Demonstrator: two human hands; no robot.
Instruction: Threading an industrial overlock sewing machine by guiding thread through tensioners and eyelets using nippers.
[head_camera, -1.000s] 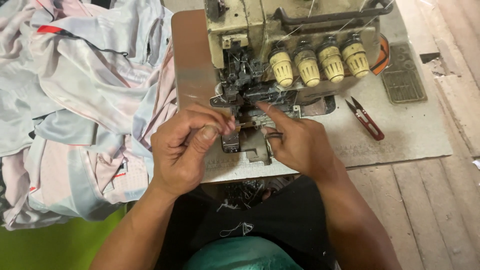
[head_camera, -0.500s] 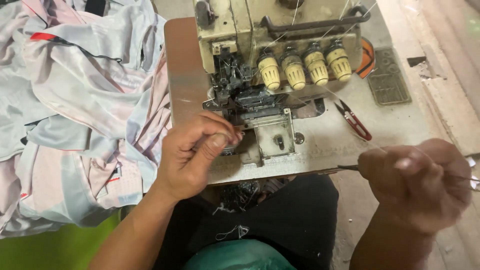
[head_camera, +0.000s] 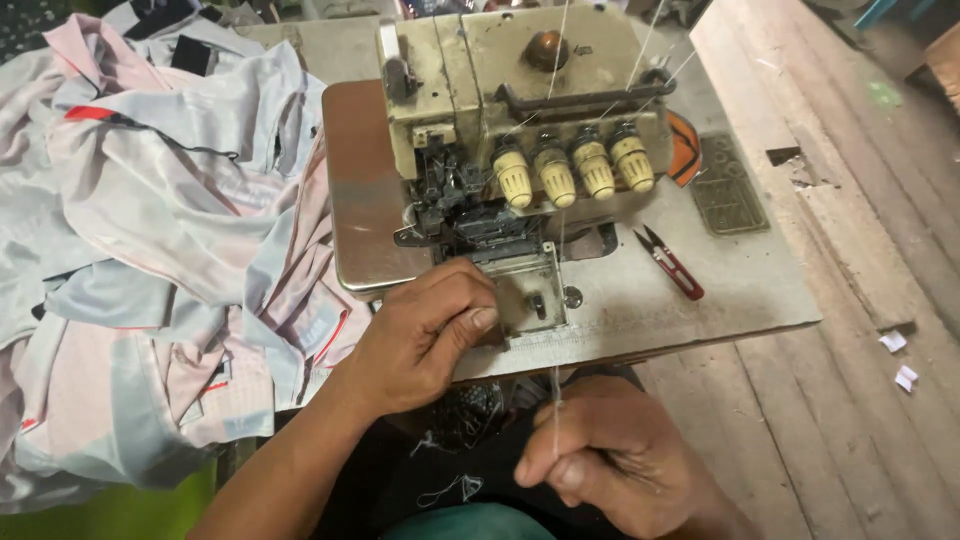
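A cream overlock sewing machine (head_camera: 520, 90) with several yellowish tension knobs (head_camera: 575, 172) stands on a grey table (head_camera: 650, 300). My left hand (head_camera: 425, 335) rests curled against the machine's front, just below the needle area (head_camera: 450, 200), by the small hinged cover (head_camera: 530, 295). My right hand (head_camera: 610, 460) is low, near my lap, pinching a thin white thread (head_camera: 558, 330) that runs up to the machine.
A heap of pale grey and pink fabric (head_camera: 150, 250) covers the table's left side. Red-handled thread snips (head_camera: 668, 262) lie right of the machine, with a dark flat plate (head_camera: 730, 185) behind them. Wooden floorboards (head_camera: 850, 300) stretch to the right.
My right hand left the needle area, swung out right pulling the thread, and now sits low in front of me. My left hand stays at the machine's front.
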